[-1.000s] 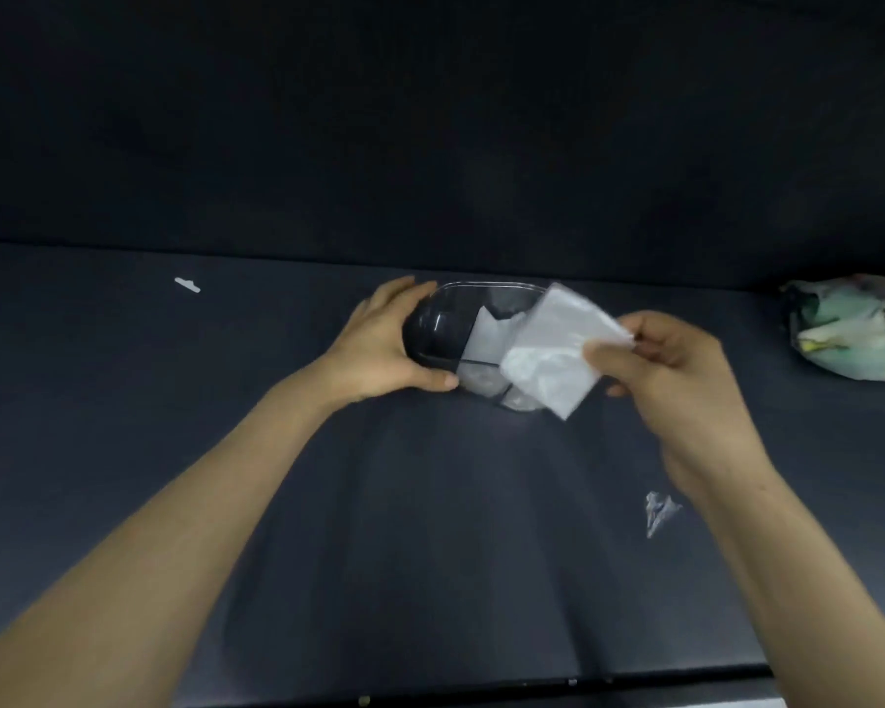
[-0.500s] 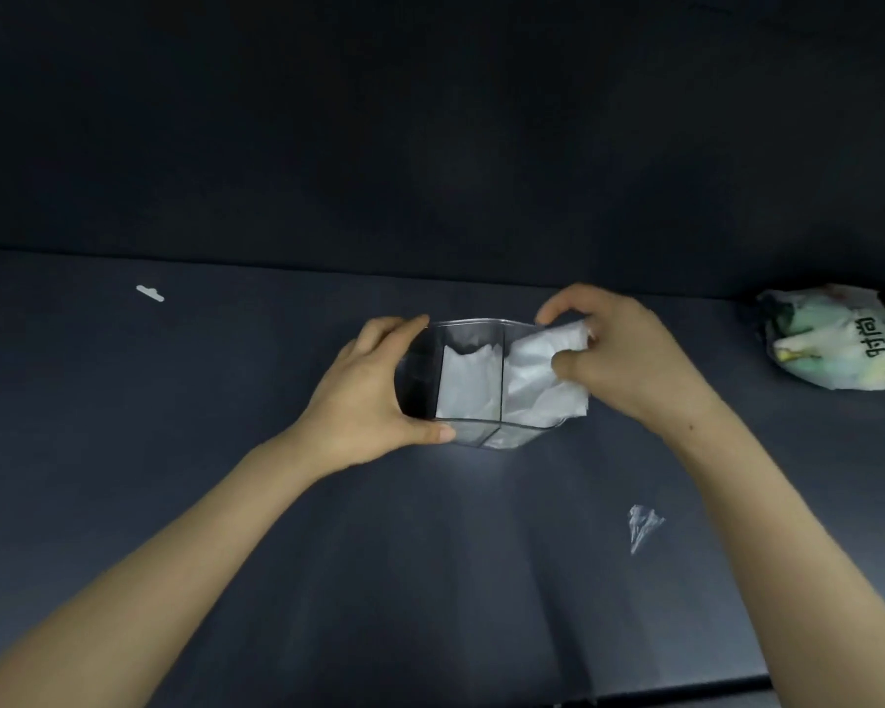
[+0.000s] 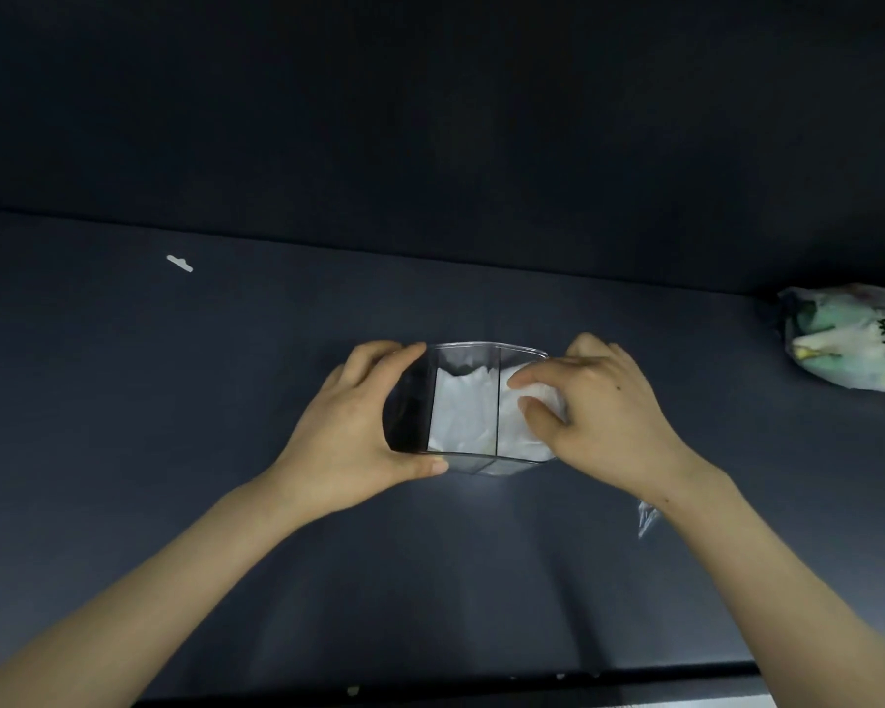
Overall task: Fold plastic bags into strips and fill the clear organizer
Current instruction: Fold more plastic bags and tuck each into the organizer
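A clear organizer (image 3: 473, 350) with three compartments stands on the dark table. My left hand (image 3: 358, 426) grips its left end, fingers over the far wall and thumb on the near wall. Its left compartment shows only dark. A folded white bag (image 3: 461, 411) fills the middle compartment. My right hand (image 3: 593, 416) pinches a second folded white bag (image 3: 519, 426) that sits down in the right compartment, and it covers that end of the organizer.
A crumpled green-and-white printed bag (image 3: 849, 344) lies at the far right. A small clear plastic scrap (image 3: 647, 518) lies beside my right wrist, and a white sliver (image 3: 180, 263) at the far left. The table's front edge (image 3: 430, 692) runs along the bottom.
My right hand carried the folded white bag from above the organizer down into the right compartment and pushed it deeper. My left hand kept its grip on the organizer.
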`<state>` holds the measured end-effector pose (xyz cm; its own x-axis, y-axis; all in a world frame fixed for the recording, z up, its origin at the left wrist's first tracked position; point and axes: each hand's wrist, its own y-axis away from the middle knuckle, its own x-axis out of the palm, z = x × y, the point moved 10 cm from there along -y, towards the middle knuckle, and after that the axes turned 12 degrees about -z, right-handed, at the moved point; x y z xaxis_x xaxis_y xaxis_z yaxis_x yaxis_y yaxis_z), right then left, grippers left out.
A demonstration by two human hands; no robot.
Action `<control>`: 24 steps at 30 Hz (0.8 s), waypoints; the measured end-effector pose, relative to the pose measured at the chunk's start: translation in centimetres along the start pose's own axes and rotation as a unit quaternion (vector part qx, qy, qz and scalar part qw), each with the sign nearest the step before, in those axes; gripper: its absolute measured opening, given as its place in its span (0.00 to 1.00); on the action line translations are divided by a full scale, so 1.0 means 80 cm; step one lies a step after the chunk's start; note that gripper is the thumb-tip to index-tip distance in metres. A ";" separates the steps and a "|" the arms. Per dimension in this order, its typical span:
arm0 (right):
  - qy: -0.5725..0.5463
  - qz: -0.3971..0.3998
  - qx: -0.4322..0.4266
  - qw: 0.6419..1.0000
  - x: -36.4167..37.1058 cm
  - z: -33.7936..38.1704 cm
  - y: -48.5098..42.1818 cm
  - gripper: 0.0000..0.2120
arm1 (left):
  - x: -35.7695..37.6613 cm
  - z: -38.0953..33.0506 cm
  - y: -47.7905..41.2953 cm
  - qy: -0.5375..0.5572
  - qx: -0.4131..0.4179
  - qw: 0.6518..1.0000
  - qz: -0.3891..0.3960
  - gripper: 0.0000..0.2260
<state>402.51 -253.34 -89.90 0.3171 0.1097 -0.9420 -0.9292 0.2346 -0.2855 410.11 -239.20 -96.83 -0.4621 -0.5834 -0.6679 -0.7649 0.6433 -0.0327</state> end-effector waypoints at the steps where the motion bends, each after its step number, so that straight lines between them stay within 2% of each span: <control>1: 0.016 -0.006 -0.009 1.000 0.001 0.001 0.001 0.10 | 0.000 0.000 0.002 -0.001 0.001 1.000 -0.001 0.48; 6: 0.110 -0.044 -0.043 0.992 -0.011 0.008 0.002 0.13 | -0.002 0.000 0.004 -0.005 0.003 1.000 -0.009 0.47; 9: 0.107 -0.051 -0.030 0.992 -0.019 0.008 0.000 0.15 | -0.002 0.002 0.005 -0.005 0.000 1.000 -0.008 0.48; 16: 0.107 0.114 0.006 0.988 0.045 -0.010 -0.004 0.11 | -0.001 0.003 0.007 -0.007 0.007 1.000 -0.005 0.48; 20: 0.128 0.143 -0.013 0.981 0.048 -0.005 -0.009 0.12 | 0.000 0.004 0.007 -0.003 0.006 1.000 -0.006 0.48; 24: 0.062 0.188 0.030 0.980 0.043 -0.016 0.003 0.17 | 0.000 0.005 0.007 0.005 0.005 1.000 -0.008 0.48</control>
<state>403.10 -254.12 -93.43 -0.0744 0.0818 -0.9939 -0.9618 0.2572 0.0932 409.88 -238.63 -97.15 -0.4541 -0.5984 -0.6601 -0.7681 0.6384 -0.0503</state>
